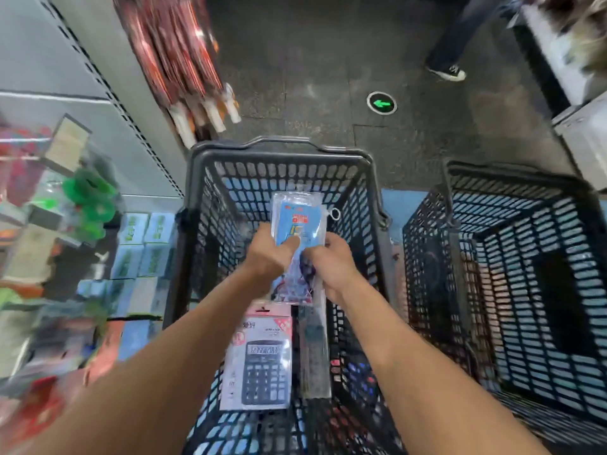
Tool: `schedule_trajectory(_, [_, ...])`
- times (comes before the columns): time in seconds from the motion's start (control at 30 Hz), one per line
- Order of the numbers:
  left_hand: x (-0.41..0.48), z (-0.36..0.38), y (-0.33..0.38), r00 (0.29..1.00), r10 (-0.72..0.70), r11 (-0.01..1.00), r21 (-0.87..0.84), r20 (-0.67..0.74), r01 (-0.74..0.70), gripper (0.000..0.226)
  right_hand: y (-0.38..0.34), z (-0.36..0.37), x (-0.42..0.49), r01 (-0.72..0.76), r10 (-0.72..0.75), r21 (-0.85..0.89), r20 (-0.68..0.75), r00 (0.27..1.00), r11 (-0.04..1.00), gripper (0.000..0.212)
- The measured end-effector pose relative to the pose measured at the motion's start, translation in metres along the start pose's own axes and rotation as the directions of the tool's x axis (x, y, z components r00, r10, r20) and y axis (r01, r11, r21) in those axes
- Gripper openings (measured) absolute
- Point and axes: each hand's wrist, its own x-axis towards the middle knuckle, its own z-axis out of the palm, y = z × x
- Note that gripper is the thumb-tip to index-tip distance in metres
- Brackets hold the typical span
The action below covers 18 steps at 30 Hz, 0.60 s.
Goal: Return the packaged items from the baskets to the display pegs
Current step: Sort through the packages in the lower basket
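Over the middle black basket (pixel 203 198) I hold a clear blue-and-red packaged item (pixel 297 218) with both hands. My left hand (pixel 267 254) grips its left side with the thumb pressed on the front. My right hand (pixel 331 261) pinches its right edge. Below my wrists, inside the basket, lie a packaged calculator (pixel 259 359) with a pink header and a long clear pack (pixel 313 353) beside it. More packs show blurred at the basket's bottom.
A second black basket (pixel 512 257) stands to the right. Shelves with green and boxed goods (pixel 141 244) line the left, with red packs (pixel 177 60) hanging above. Another person's leg and shoe (pixel 448 72) are on the dark floor ahead, near a green arrow mark (pixel 381 103).
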Motion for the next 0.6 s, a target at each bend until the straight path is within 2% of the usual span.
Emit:
schedule_trajectory(0.13, [0.043, 0.014, -0.044, 0.996, -0.085, 0.995, 0.046, 0.009, 0.084, 0.032, 0.035, 0.009, 0.039, -0.072, 0.071, -0.02, -0.049, 0.996, 0.997, 0.03])
schedule_trajectory(0.23, [0.073, 0.025, -0.075, 0.996, -0.084, 0.978, 0.193, 0.02, 0.079, 0.057, 0.055, 0.012, 0.058, -0.111, 0.11, -0.002, -0.067, 0.992, 0.994, 0.032])
schedule_trajectory(0.3, [0.085, 0.029, -0.088, 0.994, -0.1, 0.968, 0.234, 0.046, 0.087, 0.053, 0.066, 0.013, 0.066, -0.13, 0.133, 0.034, -0.087, 0.987, 0.991, 0.033])
schedule_trajectory(0.37, [0.089, 0.029, -0.086, 0.993, -0.091, 0.958, 0.279, 0.071, 0.068, 0.036, 0.076, 0.016, 0.077, -0.133, 0.141, 0.079, -0.115, 0.983, 0.988, 0.033])
schedule_trajectory(0.47, [0.098, 0.023, -0.089, 0.998, -0.008, 0.877, 0.48, 0.058, -0.021, 0.026, 0.083, 0.024, 0.092, -0.126, 0.142, 0.123, -0.126, 0.982, 0.984, 0.032])
schedule_trajectory(0.6, [0.104, 0.014, -0.096, 0.997, 0.032, 0.768, 0.637, 0.065, -0.066, 0.032, 0.084, 0.03, 0.105, -0.131, 0.15, 0.147, -0.124, 0.981, 0.98, 0.04])
